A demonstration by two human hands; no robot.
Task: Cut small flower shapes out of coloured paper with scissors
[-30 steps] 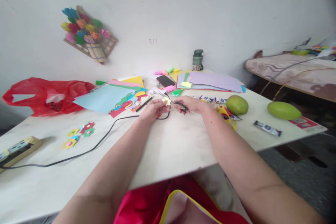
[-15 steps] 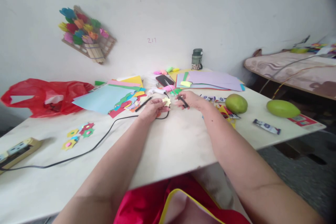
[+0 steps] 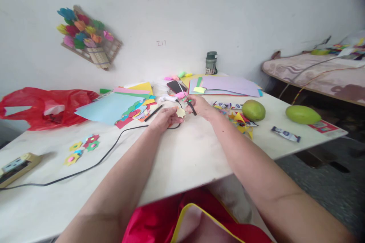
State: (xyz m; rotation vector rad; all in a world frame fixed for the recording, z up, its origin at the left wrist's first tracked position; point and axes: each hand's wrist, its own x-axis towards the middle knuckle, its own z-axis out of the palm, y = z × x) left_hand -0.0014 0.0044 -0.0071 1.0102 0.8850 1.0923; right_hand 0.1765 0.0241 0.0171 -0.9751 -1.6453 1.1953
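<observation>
Between the fingertips of my left hand is a pale yellow paper flower with a scalloped edge. My right hand grips black-handled scissors, whose thin blades point up and away to the left, beside the flower and apart from it. Just behind my hands lies a white glue gun, its black cord running left over the table. A black stick-like thing lies left of my left hand. Several finished paper flowers with coloured centres sit farther left.
Paper sheets and coloured scraps lie behind on the left, near a red plastic bag. A power strip is at the left edge. Two green fruits, wrappers, a phone and a dark green bottle also stand or lie about.
The scissors have swung to a steeper angle in my right hand and moved slightly left. The flower in my left hand now faces me more fully. My view has shifted slightly right.
</observation>
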